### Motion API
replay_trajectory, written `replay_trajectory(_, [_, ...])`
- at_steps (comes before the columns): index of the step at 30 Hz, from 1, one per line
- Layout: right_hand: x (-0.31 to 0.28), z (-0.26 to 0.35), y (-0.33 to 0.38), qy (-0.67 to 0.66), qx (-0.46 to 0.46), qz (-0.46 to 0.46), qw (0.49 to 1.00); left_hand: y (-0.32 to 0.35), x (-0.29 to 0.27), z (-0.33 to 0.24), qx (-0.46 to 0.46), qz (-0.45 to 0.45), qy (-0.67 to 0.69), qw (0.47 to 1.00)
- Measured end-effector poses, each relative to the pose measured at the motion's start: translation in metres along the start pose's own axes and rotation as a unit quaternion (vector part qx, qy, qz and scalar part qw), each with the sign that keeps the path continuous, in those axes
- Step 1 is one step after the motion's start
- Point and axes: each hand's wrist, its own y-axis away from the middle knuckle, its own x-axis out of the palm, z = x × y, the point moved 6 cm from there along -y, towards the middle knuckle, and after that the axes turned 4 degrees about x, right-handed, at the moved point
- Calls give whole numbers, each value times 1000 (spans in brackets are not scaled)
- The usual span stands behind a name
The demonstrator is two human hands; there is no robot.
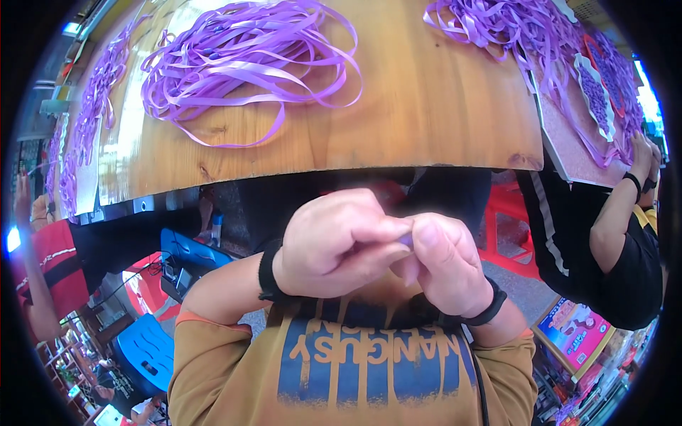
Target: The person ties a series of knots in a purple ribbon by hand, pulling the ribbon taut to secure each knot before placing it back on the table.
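Note:
My left hand (341, 245) and my right hand (447, 263) meet in front of my chest, just off the near edge of the wooden table (398, 106). Both are closed, thumbs and fingertips pinched together. Between the fingertips shows a speck of a small purple piece (406, 240); the fingers cover most of it, so its kind cannot be made out. Beyond my hands, a loose heap of shiny purple ribbon (241, 57) lies on the table, its loops spreading toward the near edge. Neither hand touches the heap.
More purple ribbon (497, 28) lies at the far right, near a white-rimmed tray (595, 96) of small purple pieces. A co-worker's hand (641, 157) rests there. Ribbon (96, 106) also hangs at the left. Around me stand a red stool (508, 227) and a blue chair (145, 351).

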Motion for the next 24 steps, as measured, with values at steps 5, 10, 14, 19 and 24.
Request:
replay_trajectory(5, [-2, -2, 1, 12, -27, 7, 1000, 2, -2, 7, -109, 5, 136, 985])
replay_trajectory(10, [-2, -1, -2, 20, -44, 3, 999, 2, -3, 7, -100, -13, 54, 993])
replay_trajectory(14, [0, 3, -1, 15, -29, -43, 999, 5, -1, 5, -72, -34, -7, 997])
replay_trajectory(19, [2, 6, 0, 49, -52, -66, 995, 5, -1, -3, -24, -44, -97, 994])
replay_trajectory(24, [2, 6, -2, 64, -79, -53, 993, 3, 0, -7, 39, -45, -149, 987])
